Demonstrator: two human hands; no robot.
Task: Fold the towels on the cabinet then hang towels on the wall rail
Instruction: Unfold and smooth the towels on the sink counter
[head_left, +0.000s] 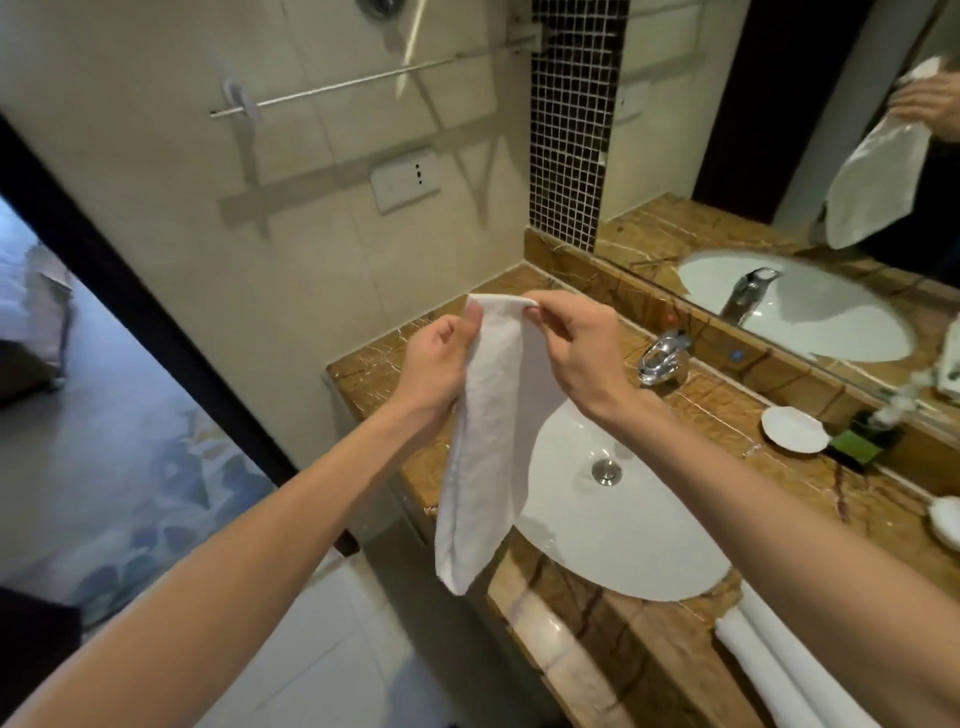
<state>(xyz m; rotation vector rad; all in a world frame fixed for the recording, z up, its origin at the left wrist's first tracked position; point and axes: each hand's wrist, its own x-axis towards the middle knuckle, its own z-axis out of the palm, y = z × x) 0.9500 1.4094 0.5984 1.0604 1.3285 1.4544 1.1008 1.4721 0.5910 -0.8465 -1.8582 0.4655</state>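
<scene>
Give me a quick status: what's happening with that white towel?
Left hand, right hand: each grip pinching the towel at its top edge. Folded lengthwise, hanging by the sink. Wall rail bare, nothing blocking.

Warm, even indoor light fills our view, and the white sink (623, 530) is its brightest patch, without harsh glare. Above and left of the sink, the wall rail (363, 81) throws several crossing, soft-edged shadows down the pale wall (156, 197). Small glints sit on the tap (662, 358) just behind the sink. Far left of the sink, the room (88, 426) beyond looks cooler, bluish and hazy. At the sink's left rim we find the towel (485, 441) sharp; straight lines bow toward the edges.
</scene>
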